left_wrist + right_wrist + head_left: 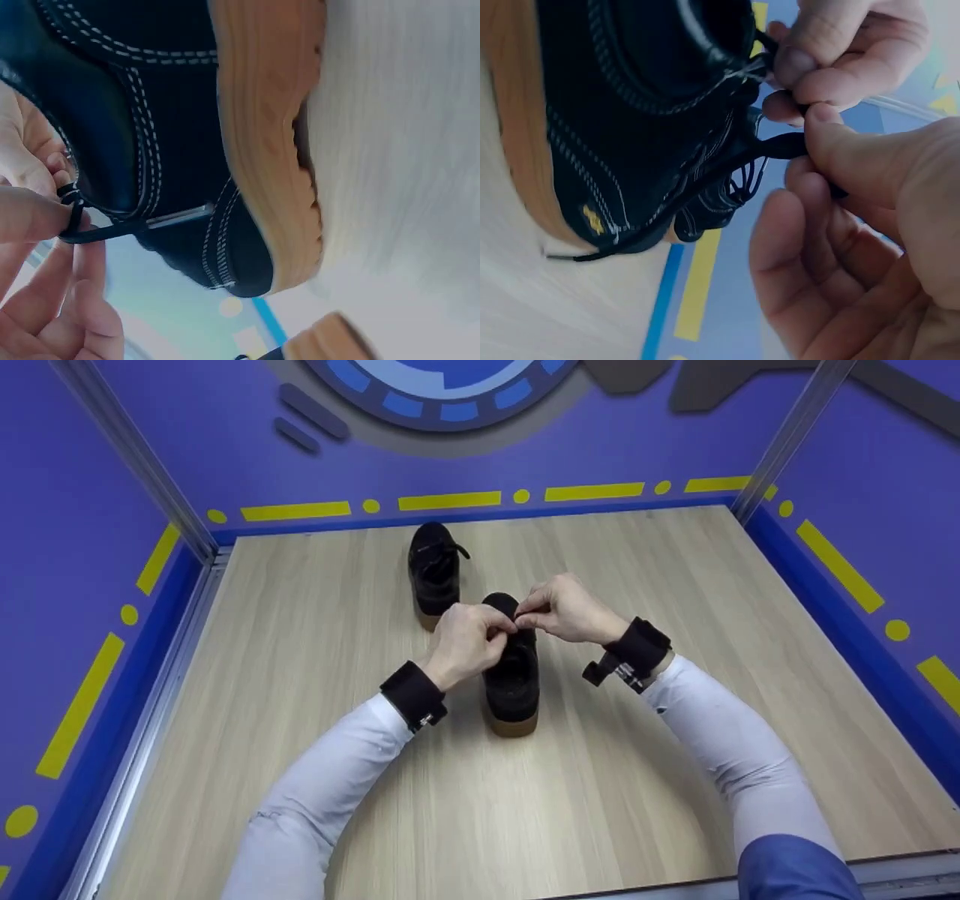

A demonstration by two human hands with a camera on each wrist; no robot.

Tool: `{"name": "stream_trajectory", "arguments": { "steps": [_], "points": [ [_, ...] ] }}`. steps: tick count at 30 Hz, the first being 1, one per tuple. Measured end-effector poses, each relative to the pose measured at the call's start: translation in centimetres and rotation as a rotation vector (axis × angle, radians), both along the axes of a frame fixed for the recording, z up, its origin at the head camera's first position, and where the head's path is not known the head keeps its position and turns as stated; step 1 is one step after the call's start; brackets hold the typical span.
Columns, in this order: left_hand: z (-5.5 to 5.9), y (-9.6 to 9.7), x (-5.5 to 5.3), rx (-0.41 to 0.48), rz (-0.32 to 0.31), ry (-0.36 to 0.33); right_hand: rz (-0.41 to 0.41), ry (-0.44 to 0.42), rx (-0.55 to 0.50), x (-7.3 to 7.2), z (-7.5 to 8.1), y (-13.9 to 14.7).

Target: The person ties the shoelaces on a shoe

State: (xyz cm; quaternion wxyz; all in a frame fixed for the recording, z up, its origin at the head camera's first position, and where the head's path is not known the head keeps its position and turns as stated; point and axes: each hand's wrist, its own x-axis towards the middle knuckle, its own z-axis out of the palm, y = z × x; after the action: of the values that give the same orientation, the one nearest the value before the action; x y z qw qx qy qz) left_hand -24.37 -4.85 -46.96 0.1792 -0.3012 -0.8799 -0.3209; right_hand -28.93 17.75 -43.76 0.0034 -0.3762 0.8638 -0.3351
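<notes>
A black shoe (512, 694) with a tan sole (259, 142) and white stitching stands on the wooden board, toe pointing away. Over its tongue, my left hand (466, 641) pinches a black shoelace (112, 231) between thumb and fingers. A lace end with a silvery tip (180, 217) hangs out along the shoe's side. Close against those fingertips, my right hand (576, 611) pinches a doubled part of the lace (784, 145) between thumb and forefinger. Another lace end (577, 258) trails down past the toe. The lace crossing between both hands is partly hidden by fingers.
A second black shoe (433, 562) stands farther back and to the left, a lace loop sticking out at its right. Blue panels (480, 465) with yellow marks wall the back and sides of the board (300, 660). Metal posts (135, 457) rise at the corners.
</notes>
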Motion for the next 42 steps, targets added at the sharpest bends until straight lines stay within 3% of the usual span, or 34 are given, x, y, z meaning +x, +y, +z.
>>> {"name": "stream_trajectory", "arguments": {
  "steps": [4,8,17,22,26,30,42],
  "points": [
    [0.2,0.4,0.6,-0.13,0.029,0.086,-0.042,-0.241,-0.057,-0.1,0.0,0.1],
    [0.5,0.8,1.2,-0.208,0.064,0.123,-0.093,-0.459,-0.142,-0.2,-0.1,0.4],
    [0.5,1.4,1.3,-0.181,0.184,0.09,-0.148,-0.733,-0.363,0.0,-0.9,0.2],
    [0.3,1.4,1.1,-0.086,0.213,0.072,-0.16,-0.839,-0.495,0.2,-1.4,0.0],
    [0.0,1.4,0.8,0.002,0.215,0.068,-0.158,-0.865,-0.538,0.5,-1.4,-0.1],
    [-0.2,1.3,0.6,0.044,0.224,0.062,-0.159,-0.836,-0.526,0.7,-1.5,-0.1],
    [0.0,0.4,0.4,0.012,0.224,0.02,-0.123,-0.703,-0.524,0.9,-1.9,0.1]
  ]
}}
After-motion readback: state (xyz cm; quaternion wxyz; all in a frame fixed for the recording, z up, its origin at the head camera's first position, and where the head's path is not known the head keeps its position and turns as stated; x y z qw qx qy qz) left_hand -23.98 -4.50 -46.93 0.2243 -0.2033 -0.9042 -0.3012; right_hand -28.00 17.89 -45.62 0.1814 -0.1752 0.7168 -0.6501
